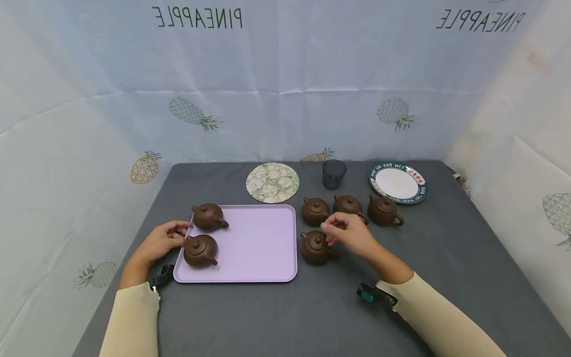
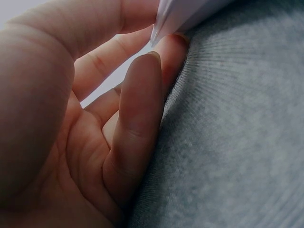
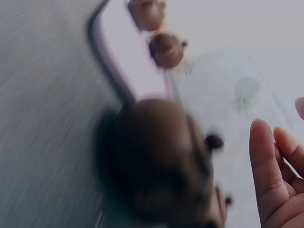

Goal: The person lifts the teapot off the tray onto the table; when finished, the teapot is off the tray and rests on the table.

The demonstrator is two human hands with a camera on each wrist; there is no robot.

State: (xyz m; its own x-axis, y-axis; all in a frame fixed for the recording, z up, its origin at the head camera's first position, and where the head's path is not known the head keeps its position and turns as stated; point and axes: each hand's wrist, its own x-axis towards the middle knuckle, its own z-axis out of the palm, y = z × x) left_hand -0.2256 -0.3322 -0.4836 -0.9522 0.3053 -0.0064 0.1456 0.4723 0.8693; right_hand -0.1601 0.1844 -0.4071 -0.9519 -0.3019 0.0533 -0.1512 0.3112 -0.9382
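On the left side of the lilac tray [image 1: 258, 243] stand two brown teapots, the rear teapot [image 1: 207, 216] and the front teapot [image 1: 200, 250]. My left hand [image 1: 162, 242] grips the tray's left rim; in the left wrist view its fingers [image 2: 140, 99] curl at the tray edge [image 2: 183, 16]. To the right of the tray, my right hand [image 1: 352, 234] hovers over a near teapot [image 1: 314, 246], loosely bent and holding nothing. That teapot looms blurred [image 3: 152, 152] in the right wrist view, beside the fingers [image 3: 266, 156].
Behind the right hand a row holds a left teapot [image 1: 314, 210], a partly covered middle teapot [image 1: 347, 203] and a right teapot [image 1: 382, 210]. Along the back lie a round patterned mat [image 1: 272, 183], a dark cup [image 1: 333, 174] and a white plate with a printed rim [image 1: 398, 182].
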